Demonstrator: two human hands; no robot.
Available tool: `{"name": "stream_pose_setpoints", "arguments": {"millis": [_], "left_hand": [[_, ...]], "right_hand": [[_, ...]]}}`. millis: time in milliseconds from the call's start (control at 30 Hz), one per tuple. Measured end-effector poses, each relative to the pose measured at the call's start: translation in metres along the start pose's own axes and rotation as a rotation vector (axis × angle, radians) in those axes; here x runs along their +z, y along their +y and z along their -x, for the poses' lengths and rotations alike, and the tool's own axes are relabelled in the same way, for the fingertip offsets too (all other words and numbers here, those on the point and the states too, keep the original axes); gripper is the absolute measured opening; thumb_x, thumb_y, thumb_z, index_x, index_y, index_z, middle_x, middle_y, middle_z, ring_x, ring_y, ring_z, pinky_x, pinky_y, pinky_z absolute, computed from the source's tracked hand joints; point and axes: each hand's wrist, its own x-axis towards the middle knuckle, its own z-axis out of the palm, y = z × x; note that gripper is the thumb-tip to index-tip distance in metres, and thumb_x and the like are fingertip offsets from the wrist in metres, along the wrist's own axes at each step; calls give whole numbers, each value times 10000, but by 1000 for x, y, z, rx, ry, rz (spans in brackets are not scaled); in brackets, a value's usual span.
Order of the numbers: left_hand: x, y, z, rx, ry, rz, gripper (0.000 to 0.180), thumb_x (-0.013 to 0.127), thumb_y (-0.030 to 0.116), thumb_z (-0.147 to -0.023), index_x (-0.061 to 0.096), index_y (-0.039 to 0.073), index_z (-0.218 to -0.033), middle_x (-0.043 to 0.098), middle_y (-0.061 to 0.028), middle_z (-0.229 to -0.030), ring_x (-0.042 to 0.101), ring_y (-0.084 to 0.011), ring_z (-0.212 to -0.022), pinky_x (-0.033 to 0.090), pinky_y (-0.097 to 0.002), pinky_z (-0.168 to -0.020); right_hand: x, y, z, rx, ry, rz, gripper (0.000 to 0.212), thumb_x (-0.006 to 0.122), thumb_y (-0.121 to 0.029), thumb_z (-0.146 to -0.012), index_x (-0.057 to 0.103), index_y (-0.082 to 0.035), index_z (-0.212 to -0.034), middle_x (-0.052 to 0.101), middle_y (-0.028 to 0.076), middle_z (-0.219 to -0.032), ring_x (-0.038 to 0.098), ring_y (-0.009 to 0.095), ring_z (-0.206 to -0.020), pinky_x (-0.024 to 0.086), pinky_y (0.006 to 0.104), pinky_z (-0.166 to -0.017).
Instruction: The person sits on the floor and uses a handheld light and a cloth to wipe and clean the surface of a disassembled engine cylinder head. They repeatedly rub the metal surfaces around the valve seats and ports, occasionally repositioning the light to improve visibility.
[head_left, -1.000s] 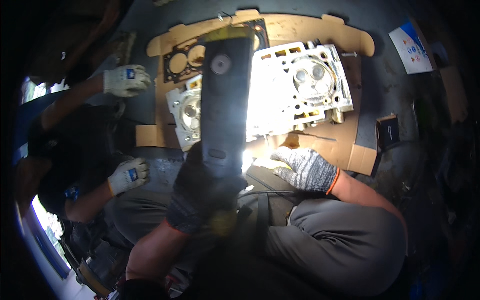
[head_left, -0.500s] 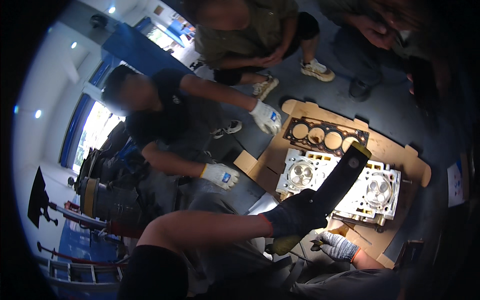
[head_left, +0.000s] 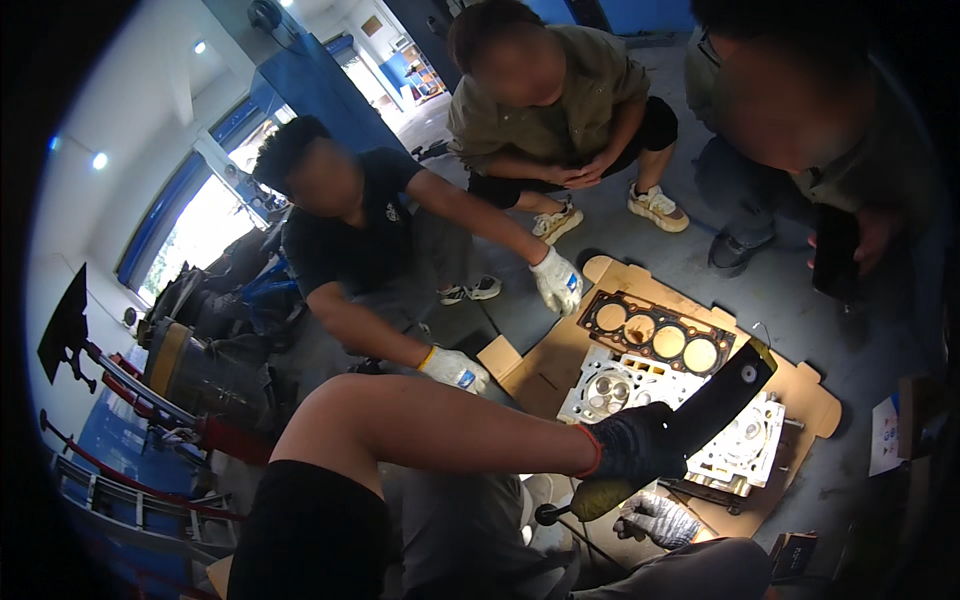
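My left hand [head_left: 632, 440], in a dark glove with a red cuff, reaches across from the left. It is closed around a long, flat, dark work light [head_left: 722, 400] with a yellowish end. Bright light falls below it on a metal cylinder head [head_left: 612, 385], whose middle is hidden by the light and hand. A yellowish rounded part [head_left: 600, 497] and a black knob [head_left: 546, 514] show beneath my left hand. Lower down, my right hand [head_left: 657, 520] wears a grey-white glove. Its fingers are curled near the cardboard's edge; what they hold, if anything, is unclear.
Flattened cardboard [head_left: 810, 405] lies under the cylinder head and a head gasket [head_left: 655, 333]. A co-worker's white-gloved hands [head_left: 556, 282] hover at the cardboard's left. Another person [head_left: 560, 110] squats behind, and one at right holds a dark phone [head_left: 836, 255].
The view has shifted, bringing the people opposite more fully into sight. The work light's tip has moved right relative to the gasket, still in my left hand.
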Motion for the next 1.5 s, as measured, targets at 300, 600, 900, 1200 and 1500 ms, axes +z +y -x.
{"name": "stream_pose_setpoints", "arguments": {"millis": [300,600,900,1200,1500], "left_hand": [[17,-27,-10,250,83,268,812,838,418,-733,560,-55,-1332,720,-233,-1167,716,-338,-1078,555,-376,-968],[-1,-24,-19,263,-46,32,498,729,425,-868,635,53,-1187,663,-179,-1112,640,-328,-1031,513,-401,-937],[-1,-53,-47,459,-175,138,525,765,355,-855,626,29,-1242,674,-201,-1087,677,-354,-1022,539,-442,-926],[-31,-67,-71,794,-155,-459,584,784,393,-832,608,22,-1247,677,-174,-1108,682,-340,-1022,559,-435,-911],[-48,-76,-104,696,-247,-380,680,796,486,-840,580,1,-1264,692,-174,-1074,696,-304,-967,574,-422,-860]], "right_hand": [[-31,-36,-1,149,-93,401,367,565,-357,-1081,685,-77,-1286,757,63,-1156,717,206,-1059,552,331,-964],[-91,-89,64,349,-173,554,316,506,-267,-1089,750,-160,-1259,721,64,-1250,668,263,-1125,519,364,-1005],[-60,-118,86,556,-558,1455,462,533,-344,-989,659,-10,-1282,672,308,-1197,664,459,-1082,529,495,-987],[60,-88,65,599,1034,549,510,545,-232,-1075,449,-18,-1528,613,234,-1404,573,375,-1341,457,410,-1124],[67,-52,-33,521,1611,835,213,588,-69,-965,646,33,-1143,649,225,-1163,649,357,-1054,543,467,-946]]}}
